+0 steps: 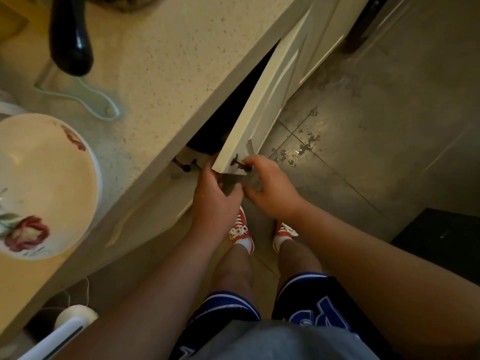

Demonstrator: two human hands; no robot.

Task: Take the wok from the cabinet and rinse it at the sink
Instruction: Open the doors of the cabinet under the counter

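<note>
Head view, looking down past the speckled beige stone countertop [166,61] to the grey tiled floor [363,141].

Cream panelled cabinet door [262,110] under the counter stands ajar; dark gap behind it. Interior too dark to make out; wok not visible, so its place cannot be told.

Right hand [270,185]: fingertips pinched around the small dark metal door knob [242,165] at the door's free corner.

Left hand [215,196]: fingers curled around the door's free edge just beside the knob, tips hidden behind the panel. The two hands nearly touch below the door.

A second dark knob [183,166] shows on the neighbouring shut door to the left.

On the counter: a white bowl with red rose print [44,183], a pale green plastic utensil [85,97], a glossy black handle [71,40].

Water droplets [301,149] spot the floor beside the open door. Red sneakers [241,229] stand below the hands.
</note>
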